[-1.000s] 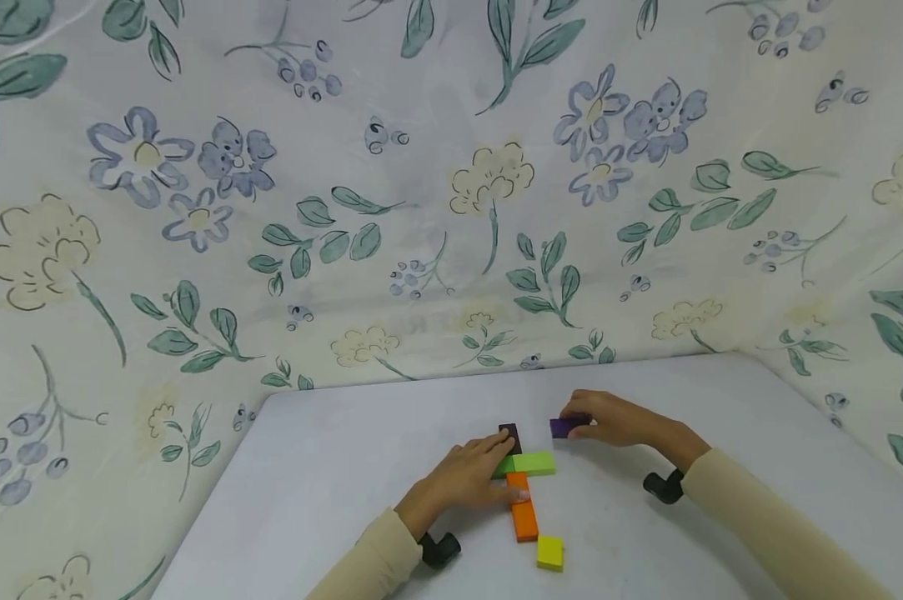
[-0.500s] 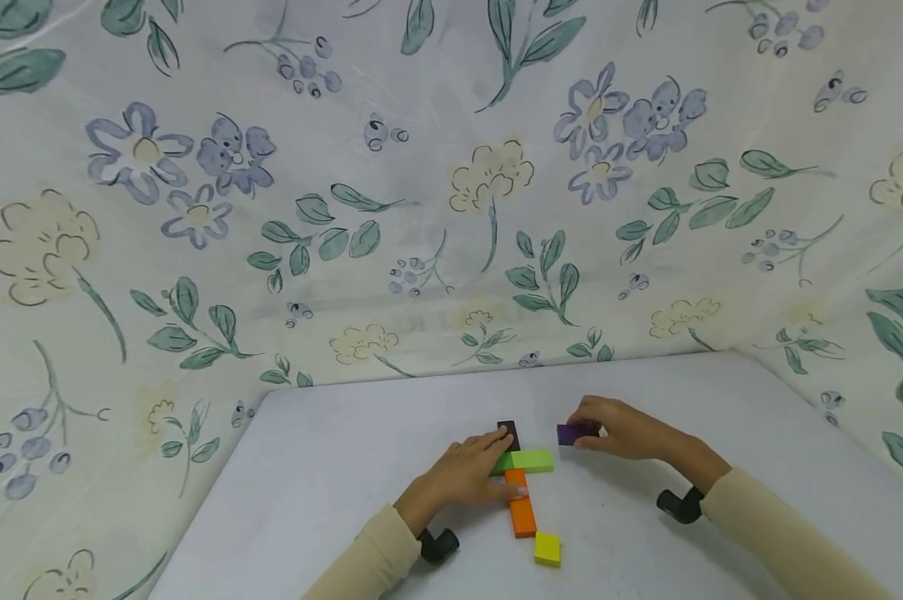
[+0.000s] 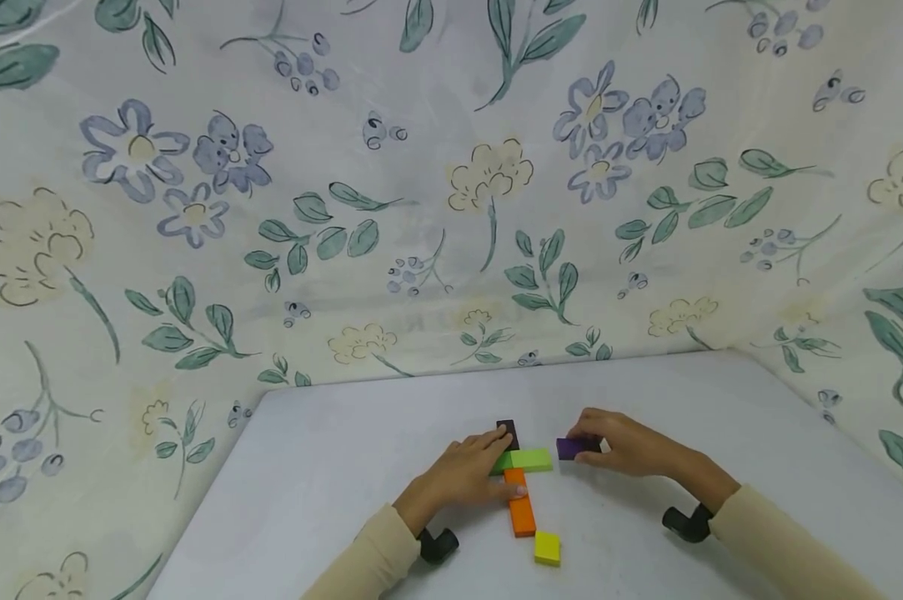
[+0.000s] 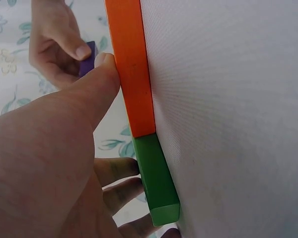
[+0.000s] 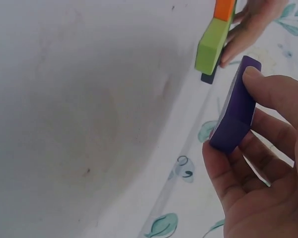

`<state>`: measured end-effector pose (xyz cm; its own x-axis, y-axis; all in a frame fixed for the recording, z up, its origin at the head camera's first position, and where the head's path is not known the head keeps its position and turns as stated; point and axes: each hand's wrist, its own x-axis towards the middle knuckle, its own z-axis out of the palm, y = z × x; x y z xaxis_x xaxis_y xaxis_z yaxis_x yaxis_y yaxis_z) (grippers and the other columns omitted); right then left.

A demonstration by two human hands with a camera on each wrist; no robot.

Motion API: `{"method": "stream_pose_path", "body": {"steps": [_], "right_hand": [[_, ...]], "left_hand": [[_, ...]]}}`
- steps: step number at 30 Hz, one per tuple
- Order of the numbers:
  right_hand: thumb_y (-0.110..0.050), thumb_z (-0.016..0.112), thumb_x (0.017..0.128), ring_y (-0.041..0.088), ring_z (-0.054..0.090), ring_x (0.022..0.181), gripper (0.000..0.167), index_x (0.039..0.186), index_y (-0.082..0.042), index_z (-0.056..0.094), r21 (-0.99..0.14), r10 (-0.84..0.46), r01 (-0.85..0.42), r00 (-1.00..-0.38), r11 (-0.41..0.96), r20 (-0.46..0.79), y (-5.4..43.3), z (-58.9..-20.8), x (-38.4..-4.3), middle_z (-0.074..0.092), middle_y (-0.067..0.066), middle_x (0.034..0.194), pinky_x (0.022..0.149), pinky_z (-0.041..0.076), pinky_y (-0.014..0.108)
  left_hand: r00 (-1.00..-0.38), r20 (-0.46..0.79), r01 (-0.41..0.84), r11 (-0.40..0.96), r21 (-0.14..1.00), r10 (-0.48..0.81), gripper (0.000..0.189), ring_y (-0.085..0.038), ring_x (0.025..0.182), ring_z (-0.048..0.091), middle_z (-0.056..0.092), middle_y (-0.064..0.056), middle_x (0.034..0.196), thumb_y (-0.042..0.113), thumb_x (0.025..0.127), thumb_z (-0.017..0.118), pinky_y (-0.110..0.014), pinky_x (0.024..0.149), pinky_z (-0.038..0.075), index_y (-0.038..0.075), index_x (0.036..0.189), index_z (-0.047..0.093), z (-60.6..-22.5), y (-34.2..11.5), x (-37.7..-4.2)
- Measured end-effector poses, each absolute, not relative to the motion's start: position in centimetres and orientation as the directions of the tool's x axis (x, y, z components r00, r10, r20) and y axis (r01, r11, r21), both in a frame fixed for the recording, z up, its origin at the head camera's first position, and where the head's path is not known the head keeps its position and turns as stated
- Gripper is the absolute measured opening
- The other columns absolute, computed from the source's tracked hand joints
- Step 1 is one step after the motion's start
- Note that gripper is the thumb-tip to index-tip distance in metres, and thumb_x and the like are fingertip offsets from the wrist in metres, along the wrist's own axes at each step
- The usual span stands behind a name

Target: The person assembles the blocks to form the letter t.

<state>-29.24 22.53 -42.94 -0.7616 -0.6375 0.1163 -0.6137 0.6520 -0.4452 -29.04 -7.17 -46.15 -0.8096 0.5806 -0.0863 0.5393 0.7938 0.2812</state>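
My right hand (image 3: 624, 442) pinches a purple block (image 5: 238, 109) between thumb and fingers, right of the other blocks. My left hand (image 3: 462, 475) lies spread over the arrangement. Its thumb rests on the orange blocks (image 3: 522, 515), which run in a line toward me, and a fingertip touches the dark block (image 3: 507, 431) at the far end. Between those lies a crosswise green bar: a light green block (image 3: 532, 459) on the right and a darker green block (image 4: 156, 173) on the left, partly under my left fingers. In the right wrist view the purple block is apart from the light green one.
A yellow block (image 3: 547, 548) lies near the close end of the orange line, slightly to its right. Everything stands on a white table (image 3: 331, 442). Behind it hangs a floral cloth (image 3: 421, 208). Black wrist cameras stick out below both wrists.
My right hand has moved toward me and slightly right, bringing the purple block about level with the light green one. My left hand and the laid blocks stay in place.
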Motion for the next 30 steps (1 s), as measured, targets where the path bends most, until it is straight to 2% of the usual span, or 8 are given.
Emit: {"method": "stream_pose_path", "body": {"steps": [4, 13, 30], "right_hand": [[-0.027, 0.072, 0.092, 0.008, 0.055, 0.088, 0.028, 0.116, -0.012, 0.07, -0.453, -0.642, -0.614, -0.759, 0.647, 0.112, 22.4, -42.9, -28.9, 0.062, -0.005, 0.103, 0.077, 0.057, 0.026], [-0.026, 0.073, 0.092, 0.004, 0.053, 0.087, 0.028, 0.116, -0.013, 0.071, -0.437, -0.653, -0.626, -0.749, 0.646, 0.108, 23.0, -43.1, -27.8, 0.062, -0.007, 0.103, 0.076, 0.055, 0.02], [-0.027, 0.072, 0.093, 0.003, 0.053, 0.09, 0.029, 0.118, -0.014, 0.07, -0.467, -0.677, -0.625, -0.733, 0.626, 0.073, 22.6, -42.6, -25.7, 0.062, -0.006, 0.107, 0.078, 0.055, 0.019]], "left_hand": [[-0.811, -0.08, 0.544, 0.798, 0.258, 0.579, 0.088, -0.025, 0.147, 0.037, 0.026, 0.004, 0.166, 0.073, 0.089, 0.052, -0.051, 0.115, 0.037, 0.021, 0.158, 0.032, -46.0, -7.2, -29.1], [-0.806, -0.098, 0.532, 0.788, 0.311, 0.583, 0.087, -0.025, 0.147, 0.036, 0.028, 0.003, 0.165, 0.07, 0.089, 0.056, -0.051, 0.115, 0.036, 0.019, 0.157, 0.034, -45.9, -6.8, -28.5], [-0.814, -0.091, 0.527, 0.795, 0.3, 0.574, 0.088, -0.025, 0.148, 0.035, 0.026, 0.003, 0.166, 0.071, 0.089, 0.054, -0.053, 0.117, 0.034, 0.02, 0.157, 0.033, -45.7, -7.1, -28.5]]}}
